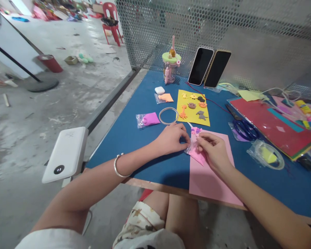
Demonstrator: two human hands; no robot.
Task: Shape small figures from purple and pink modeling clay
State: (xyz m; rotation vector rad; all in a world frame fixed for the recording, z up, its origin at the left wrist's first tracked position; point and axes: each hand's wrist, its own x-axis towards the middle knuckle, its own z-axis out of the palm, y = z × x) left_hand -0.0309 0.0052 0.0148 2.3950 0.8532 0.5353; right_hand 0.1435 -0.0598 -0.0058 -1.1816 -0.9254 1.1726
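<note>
My left hand (174,137) is closed on the edge of a small clear plastic bag of pink clay (197,157). From the other side my right hand (212,148) pinches the same bag near its mouth. The bag lies partly over a sheet of pink paper (215,183) at the table's front. Just beyond the fingers, a small pink and purple clay piece (196,130) sits at the paper's top edge. Behind it is a yellow card (194,119) bearing several clay animals, among them a giraffe (183,112) and an elephant (202,115).
On the blue table (150,162) lie a purple clay packet (151,119), an orange clay packet (166,98), a silvery ring (169,115) and a white case (160,90). Scissors (245,128) and a red sheet (269,121) are rightward. Two phones (200,65) lean behind, beside a lidded cup (171,65).
</note>
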